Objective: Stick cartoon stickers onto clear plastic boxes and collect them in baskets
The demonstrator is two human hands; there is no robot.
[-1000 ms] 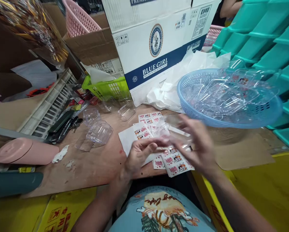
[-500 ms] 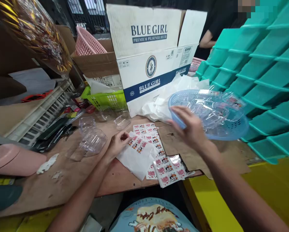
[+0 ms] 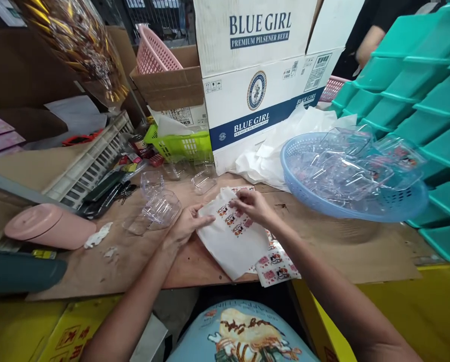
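Note:
A white sticker sheet [image 3: 234,246] with a few cat and pink prints lies tilted at the table's front middle. My left hand [image 3: 189,221] pinches its left edge between thumb and fingers. At the sheet's upper right, the fingers of my right hand [image 3: 253,207] are drawn together over the pink prints; whether a sticker is between them is too small to tell. More printed sticker sheets [image 3: 277,266] lie beneath and to the right. Clear plastic containers [image 3: 162,207] stand left of my left hand. A blue basket [image 3: 304,193] heaped with clear containers is at the right.
A white Blue Girl carton [image 3: 255,100] stands behind, with crumpled white paper [image 3: 262,158] at its foot. Teal trays [image 3: 417,75] are stacked at the right. A green basket [image 3: 183,146], a pink cylinder [image 3: 51,226] and dark tools [image 3: 102,198] are at the left. A person's arm [image 3: 370,45] shows behind.
My right hand has come left from beside the blue basket to the sticker sheet, and its fingers have closed. The view has shifted, so things appear farther right.

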